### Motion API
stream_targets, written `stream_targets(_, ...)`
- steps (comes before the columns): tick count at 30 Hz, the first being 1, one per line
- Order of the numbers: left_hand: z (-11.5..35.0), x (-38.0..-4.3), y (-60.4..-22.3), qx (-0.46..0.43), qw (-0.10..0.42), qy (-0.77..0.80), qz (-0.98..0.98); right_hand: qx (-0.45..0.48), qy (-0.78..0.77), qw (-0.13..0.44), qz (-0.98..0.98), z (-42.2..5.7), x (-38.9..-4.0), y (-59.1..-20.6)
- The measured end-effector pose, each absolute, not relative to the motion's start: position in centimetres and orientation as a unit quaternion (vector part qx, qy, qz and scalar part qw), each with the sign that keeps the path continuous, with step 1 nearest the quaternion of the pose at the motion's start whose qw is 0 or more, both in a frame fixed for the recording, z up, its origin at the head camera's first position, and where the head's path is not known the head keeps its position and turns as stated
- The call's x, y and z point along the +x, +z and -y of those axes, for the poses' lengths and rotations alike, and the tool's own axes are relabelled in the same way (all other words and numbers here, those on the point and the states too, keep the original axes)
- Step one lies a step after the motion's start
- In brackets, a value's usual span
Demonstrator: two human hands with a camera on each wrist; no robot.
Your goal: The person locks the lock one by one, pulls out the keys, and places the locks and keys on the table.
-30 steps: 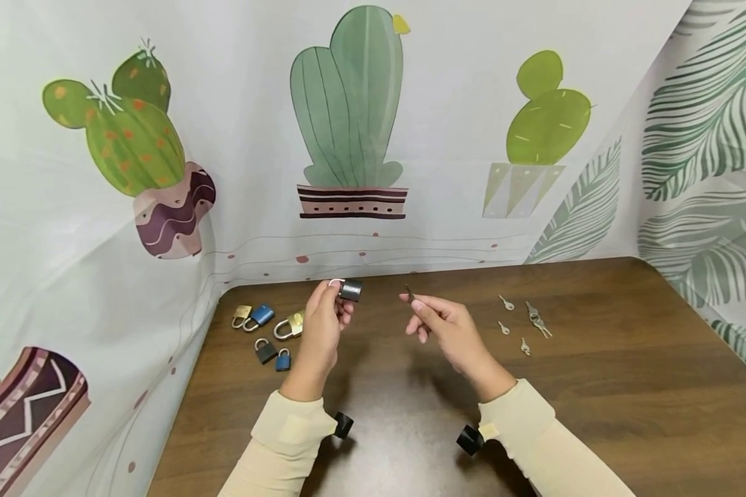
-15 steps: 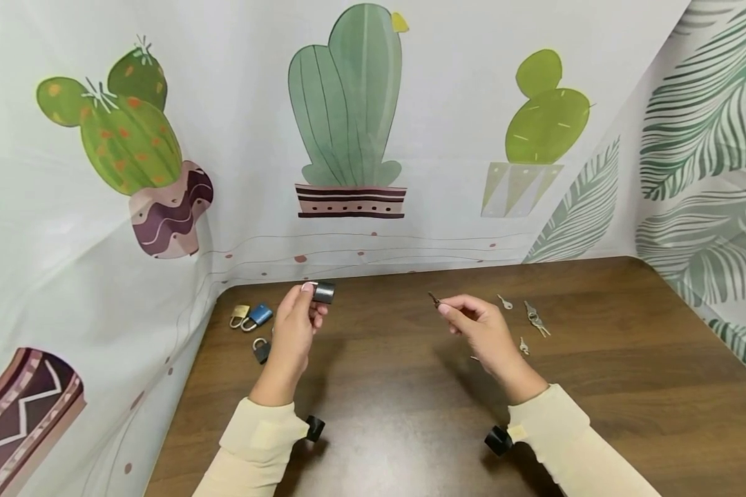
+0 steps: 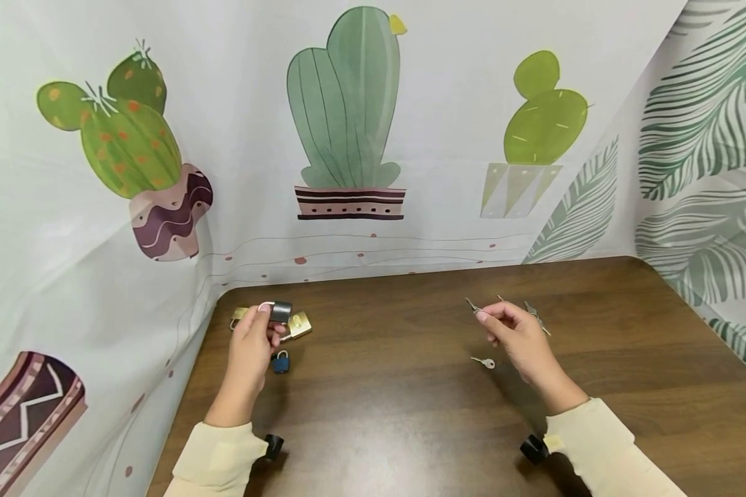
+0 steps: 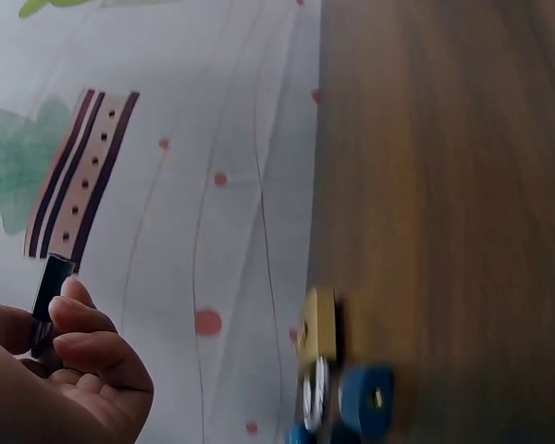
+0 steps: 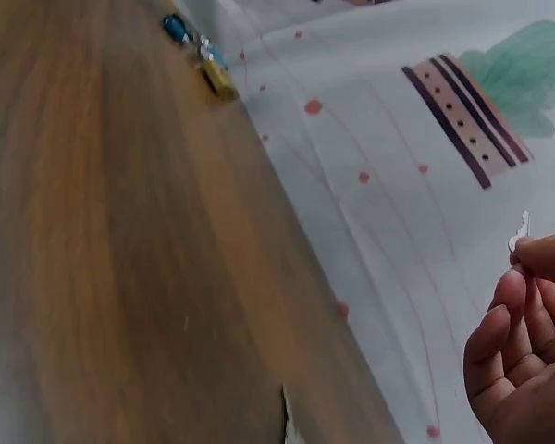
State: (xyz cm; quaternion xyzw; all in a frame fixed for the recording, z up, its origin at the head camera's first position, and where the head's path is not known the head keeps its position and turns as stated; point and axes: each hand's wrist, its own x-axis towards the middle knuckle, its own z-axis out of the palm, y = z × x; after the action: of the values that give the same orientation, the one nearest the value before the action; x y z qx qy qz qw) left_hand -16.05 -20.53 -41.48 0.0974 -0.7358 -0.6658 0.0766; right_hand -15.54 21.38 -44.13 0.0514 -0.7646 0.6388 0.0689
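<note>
My left hand (image 3: 249,342) grips a black padlock (image 3: 280,311) above the left part of the table, thumb at its shackle and the body sticking out to the right. In the left wrist view the black padlock (image 4: 52,287) shows as a dark block between thumb and fingers. Over the right part, my right hand (image 3: 522,338) pinches a small key (image 3: 472,305) between thumb and fingertips, its blade pointing up and left. The right wrist view shows this key (image 5: 521,233) upright above the fingertips.
Below the left hand lie a brass padlock (image 3: 300,324) and a small blue padlock (image 3: 281,362); another brass padlock (image 3: 240,314) is partly covered. A loose key (image 3: 486,362) and a bunch of keys (image 3: 537,316) lie near the right hand. A printed cloth (image 3: 441,138) hangs behind the table.
My hands have moved apart: the left hand goes left with the black padlock toward the other padlocks, the right hand goes right and slightly down with the key toward the loose keys.
</note>
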Motion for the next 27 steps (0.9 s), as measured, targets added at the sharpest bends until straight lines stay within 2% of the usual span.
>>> stream_targets(9, 23.8, -14.9, -42.7, 0.132, 0.077, -0.613, 0.776, 0.014, 0.611, 0.045, 0.790, -24.3, -14.4, -45.4)
stream_targets(19, 26.0, -14.4, -43.8, 0.137, 0.052, -0.606, 0.782, -0.022, 0.575, -0.037, 0.817, -26.6, -13.4, -46.4)
stream_targets(27, 27.7, -13.5, -45.0, 0.134, 0.039, -0.561, 0.816, -0.005, 0.541, -0.108, 0.834, -27.9, -12.6, -47.4)
